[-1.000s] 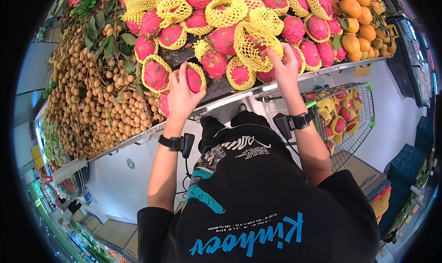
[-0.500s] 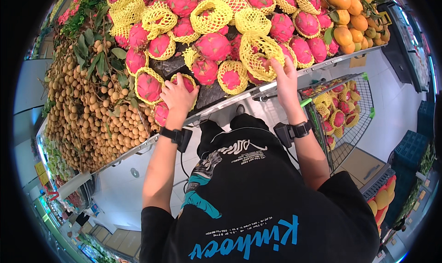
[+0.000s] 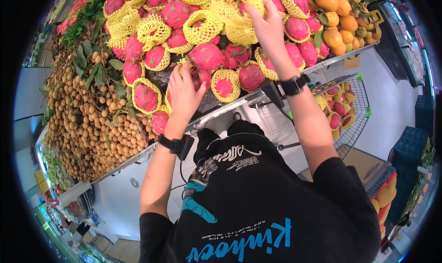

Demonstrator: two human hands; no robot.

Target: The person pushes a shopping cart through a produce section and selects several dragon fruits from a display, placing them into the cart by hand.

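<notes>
My left hand (image 3: pixel 183 91) is curved over a dragon fruit (image 3: pixel 202 76) near the front edge of the display, its fingers on the far left side and its thumb on the near side. The fruit rests among the others, and part of it is hidden by the hand. My right hand (image 3: pixel 268 27) is closed on a yellow foam net (image 3: pixel 248 0) over the back of the pile. Whether there is a fruit inside that net is hard to tell. Pink dragon fruits lie all around, some bare like the large one (image 3: pixel 205 56), others in nets (image 3: pixel 225 85).
Longans (image 3: pixel 92 120) with leafy stems fill the left of the stand, and oranges (image 3: pixel 338 7) its right end. A metal edge (image 3: pixel 221 108) runs along the front. Below right stands a wire cart (image 3: pixel 361 111) holding netted dragon fruits, beside a cardboard box (image 3: pixel 361 164).
My right hand has gone from the front edge up over the pile with the yellow foam net. My left hand has shifted right, from a netted dragon fruit to the neighbouring one.
</notes>
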